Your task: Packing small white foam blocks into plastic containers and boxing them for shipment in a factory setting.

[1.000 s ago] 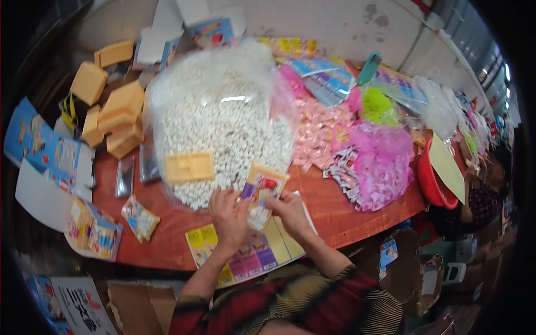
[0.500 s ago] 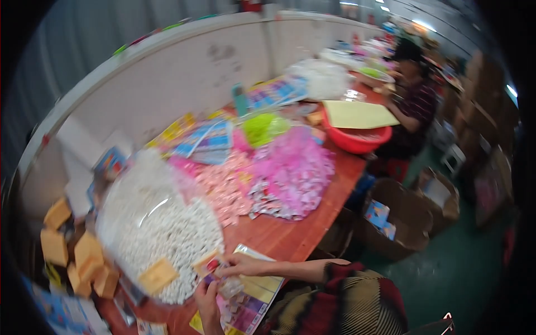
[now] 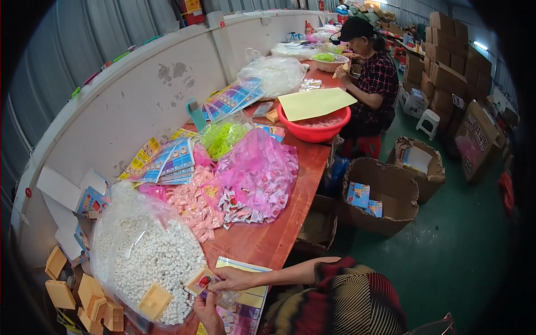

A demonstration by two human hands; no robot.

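My hands are close together at the table's near edge, over a printed sheet (image 3: 254,304). A small sachet with a red strawberry print (image 3: 205,281) is between them, against a shallow yellow plastic box (image 3: 194,286). My right hand (image 3: 235,278) is closed, its fingertips pinching the sachet from the right. From below, my left hand (image 3: 207,314) pinches its lower end with thumb and fingers. A crumpled clear plastic packet (image 3: 228,300) hangs below my right hand. Just left, another yellow box (image 3: 155,301) lies on white pellets (image 3: 145,251) in a large clear bag.
Pink sachets (image 3: 195,204) and a pink bag of printed sachets (image 3: 254,173) lie farther along the table. Yellow boxes (image 3: 92,296) are piled at the left. Beyond stands a red basin (image 3: 315,133) under a yellow sheet. Cardboard boxes (image 3: 379,195) stand right; a co-worker (image 3: 374,84) sits farther off.
The view has turned to the right and sharpened, so the table things appear farther left. My hands remain together at the sachet and yellow box.
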